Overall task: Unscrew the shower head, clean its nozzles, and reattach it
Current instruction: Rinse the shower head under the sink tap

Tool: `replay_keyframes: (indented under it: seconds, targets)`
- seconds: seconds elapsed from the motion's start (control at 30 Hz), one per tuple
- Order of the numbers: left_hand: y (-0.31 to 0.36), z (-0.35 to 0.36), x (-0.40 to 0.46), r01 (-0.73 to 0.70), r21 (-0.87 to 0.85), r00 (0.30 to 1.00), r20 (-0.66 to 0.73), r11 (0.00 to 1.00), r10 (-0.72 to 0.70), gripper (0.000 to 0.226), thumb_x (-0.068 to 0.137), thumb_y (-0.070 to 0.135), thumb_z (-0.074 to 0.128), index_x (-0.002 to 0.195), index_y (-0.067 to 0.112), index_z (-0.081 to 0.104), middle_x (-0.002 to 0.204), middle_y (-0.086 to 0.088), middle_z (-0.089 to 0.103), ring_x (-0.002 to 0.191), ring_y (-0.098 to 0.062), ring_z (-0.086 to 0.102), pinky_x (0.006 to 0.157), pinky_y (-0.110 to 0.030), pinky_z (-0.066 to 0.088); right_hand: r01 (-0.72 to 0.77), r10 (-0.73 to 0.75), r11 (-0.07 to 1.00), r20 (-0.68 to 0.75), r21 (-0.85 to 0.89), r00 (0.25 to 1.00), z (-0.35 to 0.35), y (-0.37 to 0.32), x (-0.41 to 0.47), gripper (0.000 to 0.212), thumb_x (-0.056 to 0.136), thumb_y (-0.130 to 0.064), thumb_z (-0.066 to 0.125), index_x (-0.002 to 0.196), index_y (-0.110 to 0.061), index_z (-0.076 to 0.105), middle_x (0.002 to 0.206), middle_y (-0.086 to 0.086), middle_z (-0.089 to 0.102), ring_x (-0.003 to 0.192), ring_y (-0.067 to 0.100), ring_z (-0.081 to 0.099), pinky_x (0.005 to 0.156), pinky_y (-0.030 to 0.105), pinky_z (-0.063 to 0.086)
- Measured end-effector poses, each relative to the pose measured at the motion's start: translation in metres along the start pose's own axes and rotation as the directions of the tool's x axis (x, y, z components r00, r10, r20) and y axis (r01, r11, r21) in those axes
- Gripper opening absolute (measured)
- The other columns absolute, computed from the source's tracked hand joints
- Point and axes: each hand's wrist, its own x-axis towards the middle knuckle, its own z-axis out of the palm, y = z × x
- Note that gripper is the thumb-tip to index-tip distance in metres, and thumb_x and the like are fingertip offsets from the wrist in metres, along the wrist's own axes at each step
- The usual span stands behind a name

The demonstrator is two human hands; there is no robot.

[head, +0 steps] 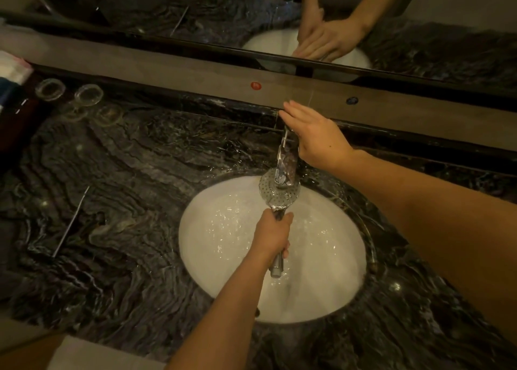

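A chrome shower head [270, 190] with a round perforated face is held over the white oval sink [330, 257], its face up and right under the chrome faucet spout [286, 164]. My left hand [272, 237] is shut around its handle, whose free end sticks out below my fist. My right hand [313, 134] lies flat, fingers together, on top of the faucet lever behind the spout. The sink's inside glistens with water drops.
Dark veined marble counter [126, 202] surrounds the sink. Several upturned clear glasses [88, 95] stand at the back left beside folded towels [12, 67]. A mirror [223, 20] along the back wall reflects my hands. The counter's front edge runs along the bottom left.
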Motion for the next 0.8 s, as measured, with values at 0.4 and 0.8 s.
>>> replay_keyframes:
  seconds: [0.4,0.8]
  targets:
    - [-0.013,-0.007,-0.009,0.001,0.017,1.000,0.003,1.000,-0.001,0.021,0.099,0.033,0.056,0.105,0.014,0.050,0.072,-0.007,0.054,0.040,-0.014,0.052,0.042,-0.027,0.046,0.001,0.000,1.000,-0.051,0.010,0.999,0.017,0.006,-0.008,0.075,0.086,0.006,0.054,0.155,-0.012,0.028,0.163,0.007,0.024,0.151,0.021,0.016,0.120,0.034,0.019]
    - [-0.023,-0.030,-0.039,-0.023,0.002,1.000,-0.006,1.000,0.023,0.017,0.101,0.026,0.053,0.115,0.018,0.049,0.084,-0.010,0.057,0.047,-0.014,0.056,0.042,-0.028,0.048,-0.086,0.086,0.996,0.013,-0.002,0.996,-0.004,-0.010,-0.009,0.064,0.092,-0.013,0.051,0.153,-0.017,0.032,0.163,0.003,0.023,0.152,0.019,0.015,0.122,0.051,0.012]
